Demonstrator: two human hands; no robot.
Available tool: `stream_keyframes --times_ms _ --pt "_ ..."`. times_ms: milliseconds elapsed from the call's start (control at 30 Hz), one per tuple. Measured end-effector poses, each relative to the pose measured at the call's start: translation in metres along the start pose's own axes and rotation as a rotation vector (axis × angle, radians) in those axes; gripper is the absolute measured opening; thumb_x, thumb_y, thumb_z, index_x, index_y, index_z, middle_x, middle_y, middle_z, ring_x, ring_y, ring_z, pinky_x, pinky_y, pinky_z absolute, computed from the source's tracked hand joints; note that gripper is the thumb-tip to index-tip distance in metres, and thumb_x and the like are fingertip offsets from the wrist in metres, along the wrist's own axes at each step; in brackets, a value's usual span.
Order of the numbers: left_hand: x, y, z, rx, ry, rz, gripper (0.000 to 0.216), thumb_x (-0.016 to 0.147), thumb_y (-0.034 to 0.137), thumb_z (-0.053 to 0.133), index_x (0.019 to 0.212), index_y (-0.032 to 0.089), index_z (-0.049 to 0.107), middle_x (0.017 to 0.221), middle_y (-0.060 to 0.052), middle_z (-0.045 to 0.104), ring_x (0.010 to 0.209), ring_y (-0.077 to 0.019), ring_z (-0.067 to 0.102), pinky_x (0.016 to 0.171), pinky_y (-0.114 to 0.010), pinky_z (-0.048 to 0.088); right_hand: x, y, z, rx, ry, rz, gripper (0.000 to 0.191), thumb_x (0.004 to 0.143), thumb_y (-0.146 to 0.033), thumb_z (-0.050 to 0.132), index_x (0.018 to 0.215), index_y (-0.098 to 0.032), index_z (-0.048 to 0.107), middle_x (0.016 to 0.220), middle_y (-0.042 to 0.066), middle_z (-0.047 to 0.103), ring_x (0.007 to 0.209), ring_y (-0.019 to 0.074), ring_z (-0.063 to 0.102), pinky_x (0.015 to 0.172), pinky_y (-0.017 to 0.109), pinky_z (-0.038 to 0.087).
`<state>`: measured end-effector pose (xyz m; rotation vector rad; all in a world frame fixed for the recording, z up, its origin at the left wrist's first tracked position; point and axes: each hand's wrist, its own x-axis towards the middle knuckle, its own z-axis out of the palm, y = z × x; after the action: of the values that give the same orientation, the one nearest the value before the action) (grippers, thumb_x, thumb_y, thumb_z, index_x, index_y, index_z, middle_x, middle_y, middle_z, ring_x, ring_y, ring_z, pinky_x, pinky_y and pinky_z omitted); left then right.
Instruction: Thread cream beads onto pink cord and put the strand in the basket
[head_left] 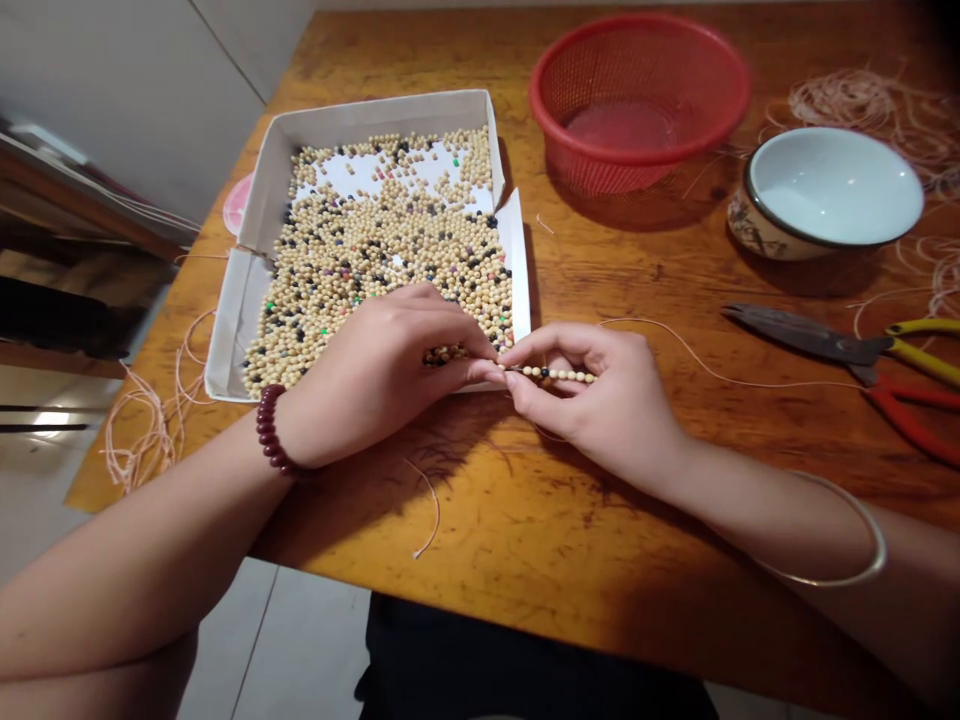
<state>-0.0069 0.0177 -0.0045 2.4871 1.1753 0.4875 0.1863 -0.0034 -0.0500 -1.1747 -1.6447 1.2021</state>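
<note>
One short bead row (566, 376) is strung, its end pinched tight by our left hand (409, 360) and right hand (607, 395). Many loose beads (390, 235) lie in the box (382, 115) beyond our left.

Red mesh basket (622, 157), upper right of centre, upright on wooden table (637, 270). Right of it, upper right of frame: white-lined bowl (832, 195) with dark rim, patterned outside. Below bowl, right edge: metal hand tool (810, 336), yellow and red handles. Upper left: pink round object (236, 206), partly hidden. Lower left: pale floor tiles (307, 640).
</note>
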Motion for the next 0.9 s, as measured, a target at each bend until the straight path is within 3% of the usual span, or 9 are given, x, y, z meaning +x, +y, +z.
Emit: stream_keyframes --times_ms 367,900 --pt "-0.0003 -0.0011 -0.0005 -0.025 0.055 0.005 0.021 0.081 0.039 0.066 0.077 0.019 0.07 0.074 -0.003 0.069 0.074 -0.0154 0.06 0.069 -0.026 0.046 -0.0007 -0.003 -0.0004 -0.072 0.05 0.006 0.014 0.075 -0.031 0.068 0.08 -0.019 0.068 0.052 -0.004 0.044 0.046 0.0075 0.038 0.042 0.021 0.027" --pt "-0.0004 0.0013 -0.0009 0.029 0.083 0.058 0.017 0.081 0.036 0.067 0.078 0.02 0.071 0.072 -0.002 0.068 0.072 -0.0152 0.057 0.068 -0.028 0.046 -0.0006 -0.0062 -0.0013 -0.076 0.037 0.02 0.009 0.075 -0.026 0.063 0.079 -0.019 0.059 0.054 -0.006 0.04 0.047 0.0063 0.032 0.043 0.021 0.024"
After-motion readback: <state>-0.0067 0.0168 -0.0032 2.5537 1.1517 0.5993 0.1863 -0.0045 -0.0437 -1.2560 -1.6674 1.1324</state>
